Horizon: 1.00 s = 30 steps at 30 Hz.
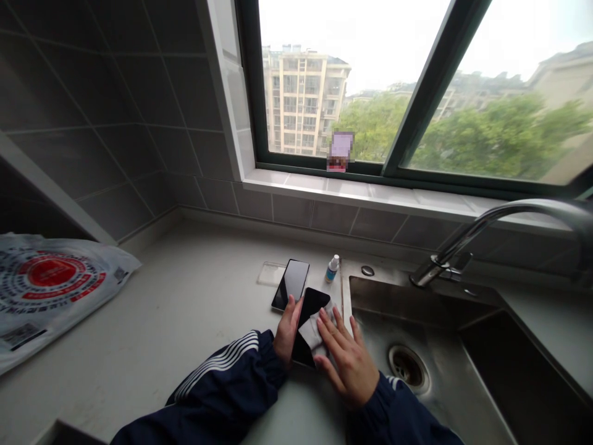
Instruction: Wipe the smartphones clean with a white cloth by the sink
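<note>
A black phone (316,301) lies tilted in my left hand (286,330), whose fingers and thumb grip its left edge. My right hand (345,355) presses a light grey cloth (311,330) against the phone's screen, its fingers spread over the cloth. Behind them, a second phone (293,281) with a dark, reflective screen rests on the counter, partly over a clear phone case (269,274). A small bottle (332,269) with a white cap and blue label stands upright to the right of the phones, beside the sink's edge.
On the right is a steel sink (370,327) with a curved faucet (484,222). A white plastic bag with red print (55,284) lies on the counter (185,278) at the far left. A window sill (370,188) runs behind.
</note>
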{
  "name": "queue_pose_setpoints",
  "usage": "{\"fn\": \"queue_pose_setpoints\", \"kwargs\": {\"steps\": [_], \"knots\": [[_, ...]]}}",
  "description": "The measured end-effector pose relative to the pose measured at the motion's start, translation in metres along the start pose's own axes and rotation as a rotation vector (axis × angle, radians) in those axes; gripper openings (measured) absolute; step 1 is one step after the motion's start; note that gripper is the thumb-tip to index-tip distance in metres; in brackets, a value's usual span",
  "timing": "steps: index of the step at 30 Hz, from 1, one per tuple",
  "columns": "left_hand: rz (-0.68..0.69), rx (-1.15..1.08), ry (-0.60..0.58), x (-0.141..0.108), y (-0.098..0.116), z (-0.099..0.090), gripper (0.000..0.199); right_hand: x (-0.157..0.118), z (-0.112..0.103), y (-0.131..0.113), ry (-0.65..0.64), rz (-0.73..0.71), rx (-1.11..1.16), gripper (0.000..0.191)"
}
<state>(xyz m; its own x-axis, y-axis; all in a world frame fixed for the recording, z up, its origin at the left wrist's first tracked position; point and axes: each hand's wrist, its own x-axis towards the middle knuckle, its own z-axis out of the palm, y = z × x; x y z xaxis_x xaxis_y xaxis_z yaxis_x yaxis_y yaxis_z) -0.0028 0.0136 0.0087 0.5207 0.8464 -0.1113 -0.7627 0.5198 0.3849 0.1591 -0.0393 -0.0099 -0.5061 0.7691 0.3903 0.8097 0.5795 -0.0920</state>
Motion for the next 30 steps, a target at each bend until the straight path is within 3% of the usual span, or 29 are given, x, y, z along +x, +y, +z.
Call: {"fn": "queue_pose_setpoints", "kwargs": {"steps": [6,11,23,30], "knots": [[0.036,0.013,0.125,0.003,0.005,-0.002,0.075,0.0,-0.007,-0.012,-0.029,-0.071,0.031,0.061],[0.071,0.046,0.097,0.003,0.009,0.0,0.077,-0.001,-0.009,-0.019,-0.045,-0.072,0.026,0.055],[0.052,0.065,0.111,0.0,0.01,0.006,0.08,-0.001,0.001,-0.017,-0.035,-0.013,0.049,0.065],[0.064,0.063,0.068,0.001,0.004,0.0,0.069,-0.002,0.007,-0.017,-0.045,0.027,0.045,0.066]]}}
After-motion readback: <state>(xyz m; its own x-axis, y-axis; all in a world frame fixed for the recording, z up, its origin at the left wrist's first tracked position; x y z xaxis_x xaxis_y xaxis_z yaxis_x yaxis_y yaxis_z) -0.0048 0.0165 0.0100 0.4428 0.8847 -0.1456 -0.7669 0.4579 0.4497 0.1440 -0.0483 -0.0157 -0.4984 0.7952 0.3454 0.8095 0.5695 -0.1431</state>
